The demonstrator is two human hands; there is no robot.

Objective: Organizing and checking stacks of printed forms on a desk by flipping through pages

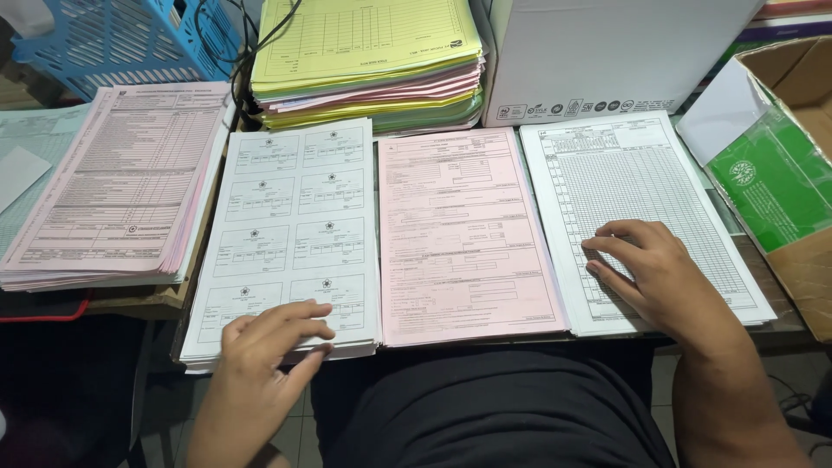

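- Your left hand (264,334) lies on the near edge of the white stack of boxed forms (290,234), fingers loosely together and flat, thumb tucked at the stack's front edge. It pinches nothing yet. If the thumb catches more than the top sheet there, you lift two or three at once.
- That white stack overhangs the front of the desk (784,325) toward your lap. Press down on the near corner and the pile may tip or fan out onto the floor.
- Your right hand (646,269) rests on the lower part of the gridded white sheets (637,204), fingers slightly spread and curled, tips on the paper, gripping nothing. A sideways drag from here skews the top sheets across the pile.
- The pink form stack (464,234) sits between your hands, touching both white stacks. A shove on either neighbour can slide sheets under or over its edges and mix the piles.
- The open cardboard box (802,260) stands just beside the gridded sheets. Swing your right elbow out and you may knock it.
- The tall yellow and pink pile (368,61) behind leans close to the white stack, so a reach over it could bring sheets down.
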